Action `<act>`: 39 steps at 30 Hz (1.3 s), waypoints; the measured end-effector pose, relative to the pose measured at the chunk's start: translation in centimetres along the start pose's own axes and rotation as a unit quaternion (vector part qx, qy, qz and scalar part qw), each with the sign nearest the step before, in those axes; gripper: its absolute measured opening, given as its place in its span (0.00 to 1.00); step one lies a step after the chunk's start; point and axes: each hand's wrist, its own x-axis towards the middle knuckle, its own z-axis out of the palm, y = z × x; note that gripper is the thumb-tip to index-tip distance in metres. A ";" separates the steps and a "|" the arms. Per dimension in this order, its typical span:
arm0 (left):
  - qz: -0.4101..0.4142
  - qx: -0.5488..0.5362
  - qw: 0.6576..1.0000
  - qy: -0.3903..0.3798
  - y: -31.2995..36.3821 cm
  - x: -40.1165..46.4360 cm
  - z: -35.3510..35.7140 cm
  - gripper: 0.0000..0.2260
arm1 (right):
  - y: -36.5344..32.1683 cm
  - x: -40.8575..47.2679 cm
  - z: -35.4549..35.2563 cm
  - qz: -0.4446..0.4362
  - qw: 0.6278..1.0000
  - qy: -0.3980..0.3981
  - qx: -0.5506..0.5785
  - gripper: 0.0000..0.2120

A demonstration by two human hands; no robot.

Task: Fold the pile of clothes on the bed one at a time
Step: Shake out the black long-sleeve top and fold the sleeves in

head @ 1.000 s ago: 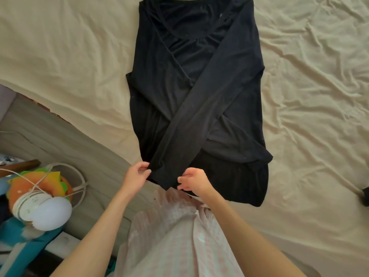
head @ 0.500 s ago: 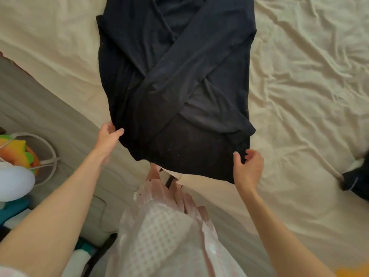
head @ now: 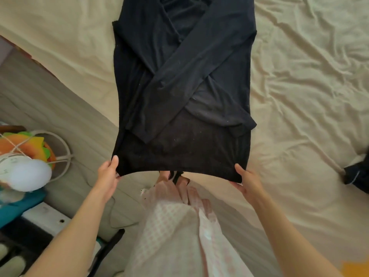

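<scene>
black top (head: 179,86) spread on rumpled beige sheet (head: 299,96), sleeves crossed, left hand (head: 107,174) pinching one hem corner, right hand (head: 248,178) gripping the other, grey bed side (head: 50,104) at left, lamp (head: 26,172), dark garment (head: 357,174) at right edge

Matt black knit shirt (head: 183,92) lies on a creased, soft beige cotton sheet (head: 299,96).

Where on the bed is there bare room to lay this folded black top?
Bare sheet lies right of the black top, short of the dark garment at the edge. A narrower strip lies left of it. Both hands crowd the hem.
</scene>
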 end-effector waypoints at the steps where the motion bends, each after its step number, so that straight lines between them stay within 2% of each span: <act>1: 0.001 -0.015 1.000 0.003 0.1 -0.7 -0.4 0.15 | 0.2 -0.6 -0.4 0.007 1.000 -0.003 0.023 0.10; 4: 0.011 -0.018 0.999 0.024 0.5 -3.2 -1.1 0.09 | 0.5 -2.5 -1.6 0.005 0.999 -0.003 0.032 0.09; 9: -0.019 -0.001 0.999 0.043 1.4 -7.8 -1.9 0.07 | -0.1 -6.2 -4.5 0.032 0.998 -0.006 0.049 0.10; 15: -0.103 -0.007 0.993 0.055 1.4 -12.9 -4.0 0.14 | 2.0 -10.6 -9.2 0.110 0.992 -0.036 0.044 0.12; 19: -0.106 -0.069 0.992 0.019 4.2 -14.9 -4.5 0.15 | 0.4 -12.0 -9.9 0.081 0.992 -0.067 0.066 0.11; 22: -0.075 -0.119 0.990 -0.025 8.5 -15.6 -3.8 0.13 | -3.2 -12.8 -9.0 0.034 0.989 -0.097 0.104 0.07; 25: -0.040 -0.144 0.987 -0.063 13.4 -15.8 -2.2 0.07 | -7.4 -13.0 -7.7 -0.011 0.982 -0.111 0.150 0.05; 30: -0.001 -0.184 0.977 -0.110 22.0 -13.9 1.6 0.08 | -17.0 -11.6 -4.4 -0.058 0.956 -0.141 0.249 0.06; 35: 0.031 -0.233 0.962 -0.135 32.4 -8.5 7.4 0.08 | -29.0 -7.1 0.8 -0.113 0.951 -0.144 0.248 0.05; 39: 0.058 -0.259 0.955 -0.135 39.2 -3.2 11.8 0.06 | -37.5 -3.3 5.8 -0.156 0.946 -0.141 0.246 0.10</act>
